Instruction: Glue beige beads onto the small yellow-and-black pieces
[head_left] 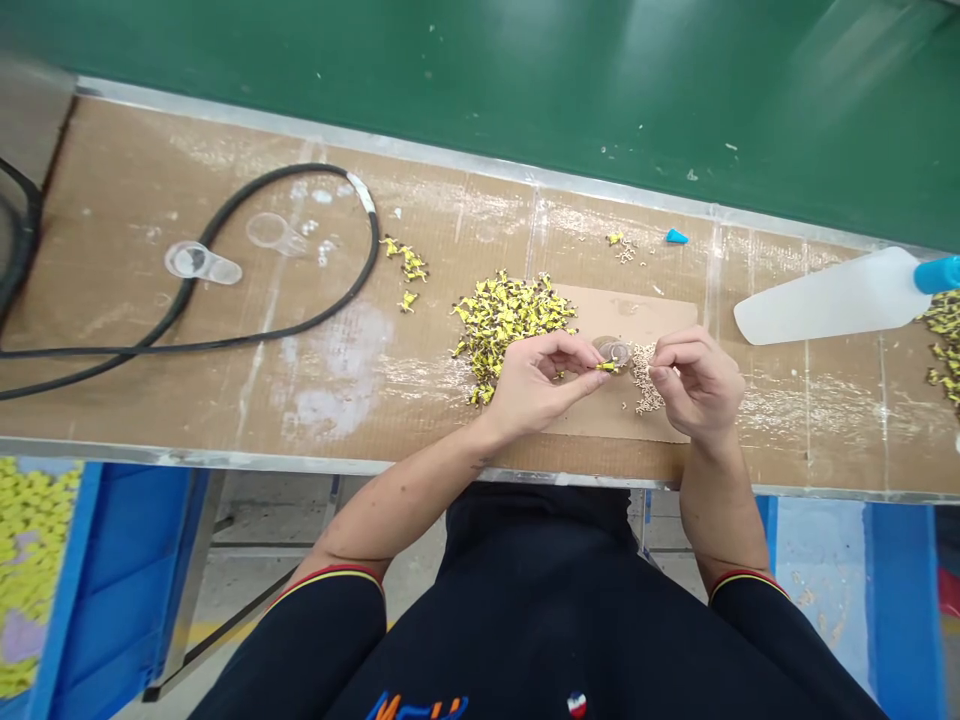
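Note:
Between the thumb and forefinger of my left hand (546, 378) is a small yellow figure (607, 366). Just to its right, my right hand (696, 382) is closed in a pinch; whatever its fingertips hold is too small to make out. A heap of similar yellow-and-dark figures (508, 318) lies beyond and left of my left hand. Small pale pieces (646, 378) are spread beside my right fingertips. Behind the held figure sits a small clear round dish (616, 350), partly hidden. Under all this lies a flat cardboard sheet (637, 308).
A black cable (300, 328) loops across the left of the table, near two clear plastic scoops (202, 263). At right lies a white bottle (832, 295) with a blue cap. A small blue cone (676, 237) is farther back. Blue bins (127, 570) stand below the table edge.

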